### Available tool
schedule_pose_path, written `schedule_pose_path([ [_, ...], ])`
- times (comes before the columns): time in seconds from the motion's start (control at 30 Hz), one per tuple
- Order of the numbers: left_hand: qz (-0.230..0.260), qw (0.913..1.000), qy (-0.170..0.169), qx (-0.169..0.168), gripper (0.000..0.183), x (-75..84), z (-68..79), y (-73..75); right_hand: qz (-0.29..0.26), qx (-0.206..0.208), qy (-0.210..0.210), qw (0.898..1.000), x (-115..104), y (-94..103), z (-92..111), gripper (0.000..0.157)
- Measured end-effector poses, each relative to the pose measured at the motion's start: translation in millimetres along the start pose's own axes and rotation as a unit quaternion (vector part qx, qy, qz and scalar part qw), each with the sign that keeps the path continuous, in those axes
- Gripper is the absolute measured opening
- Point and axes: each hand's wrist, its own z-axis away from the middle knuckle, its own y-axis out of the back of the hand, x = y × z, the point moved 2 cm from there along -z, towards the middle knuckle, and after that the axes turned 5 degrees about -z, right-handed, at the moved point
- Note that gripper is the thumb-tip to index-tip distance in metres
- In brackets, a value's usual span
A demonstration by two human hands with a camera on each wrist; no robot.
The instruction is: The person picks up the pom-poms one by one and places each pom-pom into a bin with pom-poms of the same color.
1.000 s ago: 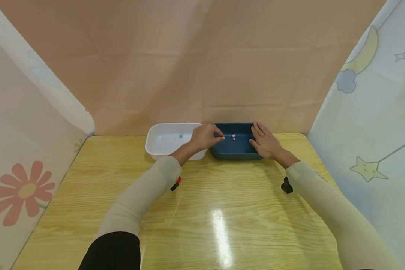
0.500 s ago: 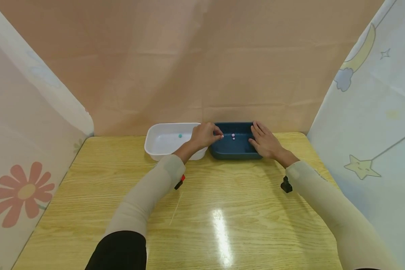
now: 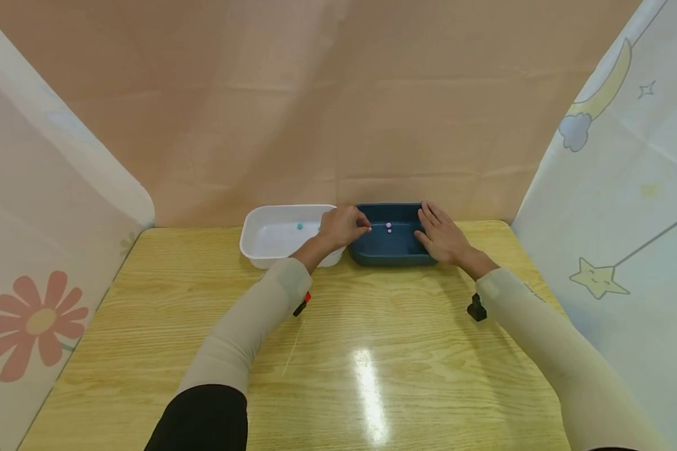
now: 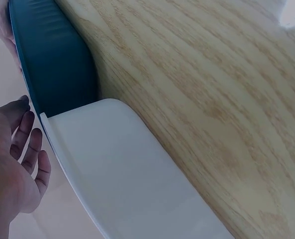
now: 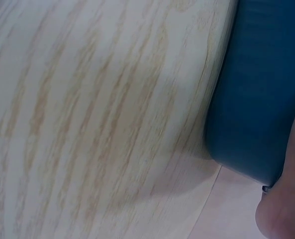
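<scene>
My left hand [image 3: 341, 227] pinches a tiny pale ball [image 3: 370, 229] between thumb and index finger, just over the left end of a dark blue plastic bin [image 3: 395, 259]. In the left wrist view its other fingers [image 4: 33, 147] are loosely bent beside the bins' rims. Inside the dark bin lie two small pink balls, a larger one [image 3: 388, 225] and a smaller one [image 3: 389, 231]. My right hand [image 3: 442, 239] rests with extended fingers on that bin's right end. A white bin [image 3: 267, 238] stands to the left, partly hidden by my left hand, with a teal ball [image 3: 299, 226] inside.
Both bins stand side by side at the back edge of a wood-grain table [image 3: 338, 351]. Behind them hangs a plain tan backdrop [image 3: 248, 125]. Printed cloth panels, one with a flower [image 3: 39, 322], flank the table. A dark wrist camera [image 3: 476, 308] hangs below the right sleeve.
My left hand has drawn back slightly leftward with the tiny ball in its pinch. The right hand has stayed on the dark bin. The head view has shifted a little.
</scene>
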Motion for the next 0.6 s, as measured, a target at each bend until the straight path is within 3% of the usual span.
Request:
schedule_pose_path([
  [0.23,0.000,1.0000,0.004,0.005,0.015,-5.9,1.3,2.7,0.003,-0.003,0.002,1.000,0.0,-0.1,-0.9,0.066],
  [0.6,0.017,0.9997,0.011,0.013,0.016,-17.8,14.8,15.5,-0.008,0.000,0.007,1.000,1.4,1.4,1.2,0.066],
])
